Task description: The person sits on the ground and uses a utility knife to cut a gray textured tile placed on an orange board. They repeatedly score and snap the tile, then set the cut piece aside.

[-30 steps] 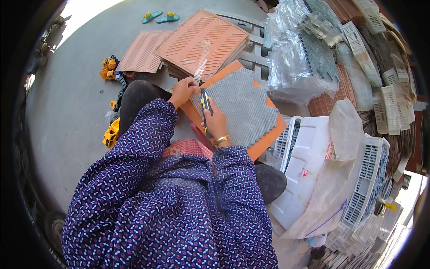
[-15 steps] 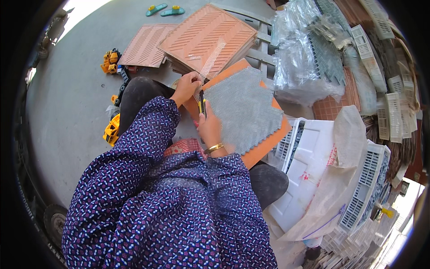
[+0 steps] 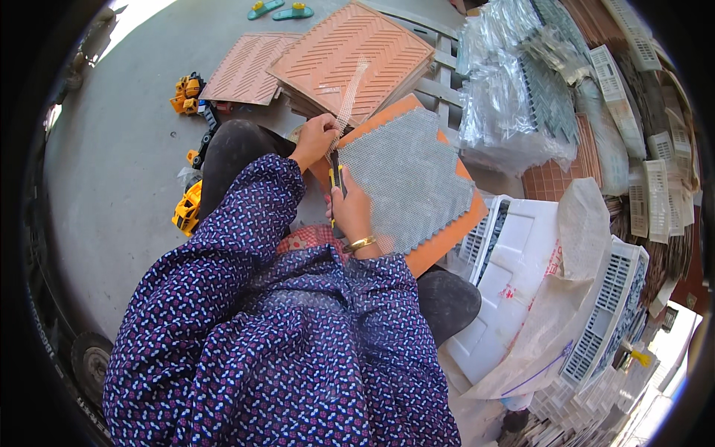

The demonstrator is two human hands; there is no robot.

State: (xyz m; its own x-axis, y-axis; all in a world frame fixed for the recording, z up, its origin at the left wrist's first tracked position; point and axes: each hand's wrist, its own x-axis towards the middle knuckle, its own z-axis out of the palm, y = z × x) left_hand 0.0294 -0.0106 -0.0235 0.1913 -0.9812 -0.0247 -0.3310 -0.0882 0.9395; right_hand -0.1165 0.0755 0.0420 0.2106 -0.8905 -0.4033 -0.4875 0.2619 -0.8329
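My right hand (image 3: 353, 208) is closed around a black and yellow utility knife (image 3: 337, 177), its front end pointing away from me toward my left hand. My left hand (image 3: 316, 138) pinches the near end of a narrow strip of white mesh (image 3: 352, 93). The strip's far end lies over a stack of patterned terracotta-coloured panels (image 3: 335, 52). Across my lap rests an orange board (image 3: 472, 217), and on it lies a grey mesh-faced mosaic tile sheet (image 3: 406, 175) with stepped, jagged edges. The knife tip meets the strip beside the sheet's left corner; the blade itself is too small to make out.
One more terracotta panel (image 3: 246, 71) leans left of the stack. Yellow toy trucks (image 3: 188, 208) sit on the floor at left, green slippers (image 3: 293, 13) beyond. Plastic-wrapped tile sheets (image 3: 495, 97) stand at right, nearer a white crate (image 3: 503, 276) with a cloth sack (image 3: 573, 253).
The view has shifted slightly. My right hand has turned a little, and more of the knife handle shows below it. The left hand keeps its pinch on the mesh strip.
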